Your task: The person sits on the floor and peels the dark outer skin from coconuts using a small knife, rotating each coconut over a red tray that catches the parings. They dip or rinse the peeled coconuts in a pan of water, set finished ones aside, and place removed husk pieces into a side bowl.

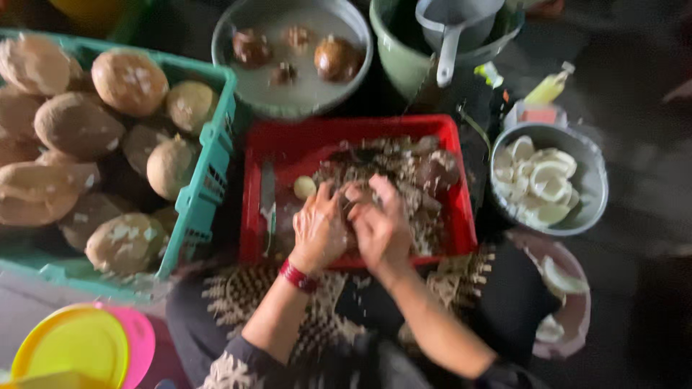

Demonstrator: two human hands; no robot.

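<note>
Red tray (288, 144) holds husk scraps where both hands, left (318, 229) and right (380, 229), close on a blurred coconut piece; white flesh fills one bowl (591, 194), whole coconuts (79, 126) remain crated.

Left hand (318, 229) and right hand (380, 227) together over red crate (288, 144), perhaps gripping husk scraps (404, 169)
</note>
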